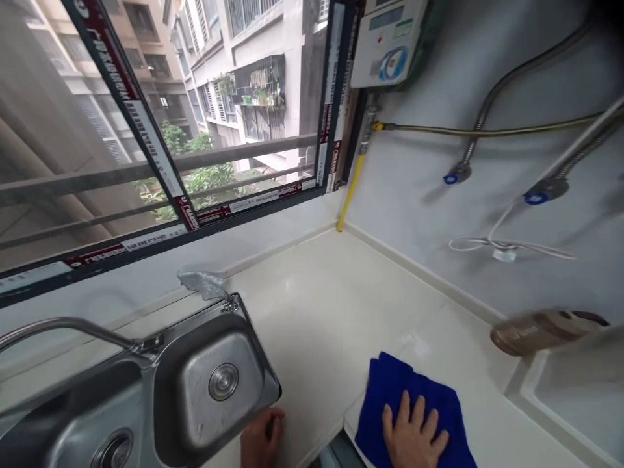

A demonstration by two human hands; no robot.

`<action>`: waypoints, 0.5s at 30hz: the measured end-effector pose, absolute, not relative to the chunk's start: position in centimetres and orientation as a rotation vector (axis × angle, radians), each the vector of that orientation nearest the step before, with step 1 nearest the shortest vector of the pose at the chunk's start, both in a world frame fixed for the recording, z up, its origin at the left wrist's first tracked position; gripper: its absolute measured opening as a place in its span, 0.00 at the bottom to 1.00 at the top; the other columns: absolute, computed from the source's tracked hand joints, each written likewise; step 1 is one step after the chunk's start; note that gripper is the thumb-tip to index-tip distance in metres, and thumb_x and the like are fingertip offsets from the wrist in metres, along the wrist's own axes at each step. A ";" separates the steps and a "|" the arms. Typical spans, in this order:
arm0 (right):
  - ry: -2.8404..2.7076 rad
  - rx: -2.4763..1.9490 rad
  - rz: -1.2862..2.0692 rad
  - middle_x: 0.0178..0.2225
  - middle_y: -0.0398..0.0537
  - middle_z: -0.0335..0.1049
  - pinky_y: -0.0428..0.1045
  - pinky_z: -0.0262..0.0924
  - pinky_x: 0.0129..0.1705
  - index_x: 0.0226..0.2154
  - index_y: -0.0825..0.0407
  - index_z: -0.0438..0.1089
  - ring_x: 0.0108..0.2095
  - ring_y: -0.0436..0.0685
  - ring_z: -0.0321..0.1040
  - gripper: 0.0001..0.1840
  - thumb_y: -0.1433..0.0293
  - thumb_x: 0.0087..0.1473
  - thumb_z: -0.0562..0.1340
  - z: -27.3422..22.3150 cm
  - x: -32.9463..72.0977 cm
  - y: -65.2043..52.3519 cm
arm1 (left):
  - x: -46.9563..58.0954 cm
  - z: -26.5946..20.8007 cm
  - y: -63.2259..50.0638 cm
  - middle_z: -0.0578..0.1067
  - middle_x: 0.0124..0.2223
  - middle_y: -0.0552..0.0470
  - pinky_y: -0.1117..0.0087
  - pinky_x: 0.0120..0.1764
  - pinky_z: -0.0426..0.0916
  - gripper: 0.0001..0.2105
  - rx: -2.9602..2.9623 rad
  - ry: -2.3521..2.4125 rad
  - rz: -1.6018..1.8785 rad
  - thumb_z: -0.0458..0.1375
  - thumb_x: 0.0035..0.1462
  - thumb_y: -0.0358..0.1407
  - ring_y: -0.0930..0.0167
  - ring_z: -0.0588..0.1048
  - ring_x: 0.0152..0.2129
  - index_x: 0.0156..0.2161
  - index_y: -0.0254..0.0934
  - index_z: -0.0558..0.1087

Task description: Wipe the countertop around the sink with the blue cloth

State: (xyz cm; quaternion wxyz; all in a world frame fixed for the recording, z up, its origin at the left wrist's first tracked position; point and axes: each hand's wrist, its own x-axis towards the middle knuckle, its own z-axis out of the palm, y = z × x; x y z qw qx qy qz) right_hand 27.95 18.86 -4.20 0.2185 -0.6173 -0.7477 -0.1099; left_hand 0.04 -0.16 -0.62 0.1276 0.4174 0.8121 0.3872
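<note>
Your right hand point(413, 437) flat, fingers spread, pressing blue cloth point(407, 406) on counter point(336, 305). Your left hand point(260, 437) curled, empty, beside sink point(205, 390) rim.

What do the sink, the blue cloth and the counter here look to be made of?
Sink: apparently stainless steel, brushed, with grey sheen and soft reflections. Blue cloth under the right hand: soft, matte, folding, likely microfibre. Counter: cream, smooth, faintly glossy slab, perhaps stone or composite; cannot tell which. The left hand rests at the sink's edge.

Steel sink point(160, 364) left with faucet point(68, 328); brown bottle point(536, 330) lying by wall; white cable point(502, 247); yellow pipe point(350, 195) in corner.
</note>
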 end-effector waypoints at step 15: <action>-2.622 -1.190 -0.053 0.69 0.69 0.41 0.78 0.32 0.64 0.64 0.63 0.57 0.69 0.79 0.27 0.34 0.61 0.61 0.47 -1.2 11.0 14.7 | -1.6 0.8 -9.9 0.77 0.24 0.52 0.75 0.23 0.70 0.23 0.814 2.327 1.459 0.51 0.59 0.55 0.72 0.73 0.16 0.40 0.40 0.80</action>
